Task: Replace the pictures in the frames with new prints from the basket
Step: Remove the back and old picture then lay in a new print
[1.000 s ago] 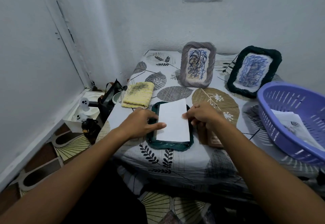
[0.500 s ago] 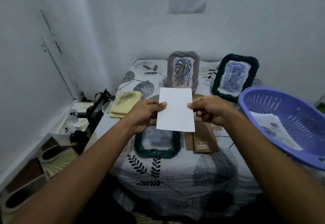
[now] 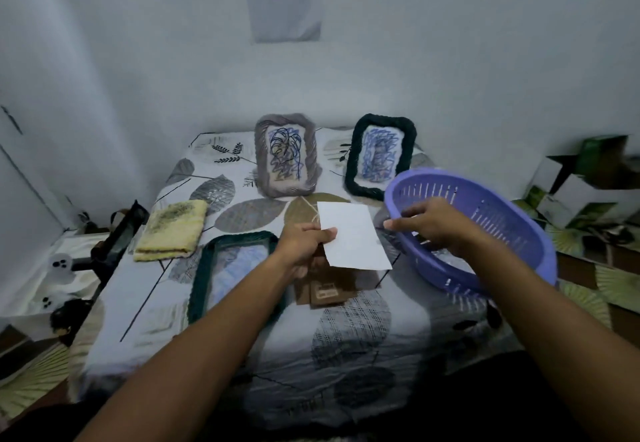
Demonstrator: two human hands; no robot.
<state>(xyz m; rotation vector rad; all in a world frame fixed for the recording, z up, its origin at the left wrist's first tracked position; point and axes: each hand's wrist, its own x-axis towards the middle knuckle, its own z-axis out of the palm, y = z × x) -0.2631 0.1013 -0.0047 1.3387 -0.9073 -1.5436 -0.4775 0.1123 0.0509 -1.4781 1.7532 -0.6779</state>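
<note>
Change since a second ago: white sheet [image 3: 353, 235] was lying on the green frame [image 3: 235, 268] under both hands; half a second ago both hands held it up by its side edges; now only the left hand [image 3: 304, 245] pinches it, thumb on its left edge, and it hangs above the brown backing board [image 3: 325, 289], between frame and basket; right hand [image 3: 427, 225] has let go and moved over the near rim of the purple basket [image 3: 467, 226], fingers loosely curled, holding nothing I can see; hands now apart.

Read: sheet shows only a blank side, so can't tell if it's the old picture or a new print; my guess is the old one is out and the right hand is going for a fresh print; green frame lies flat, left of the basket, backing off, glass showing a bluish blur; not reloaded yet.

Containers: basket interior mostly hidden by the right hand and forearm; contents can't be made out in this view.

Grey frame [image 3: 285, 159] and dark frame [image 3: 381, 155] stand beyond the basket against the wall, each with a blue scribble picture inside; both likely still to swap; yellow cloth [image 3: 171, 230] lies far left of the basket.
</note>
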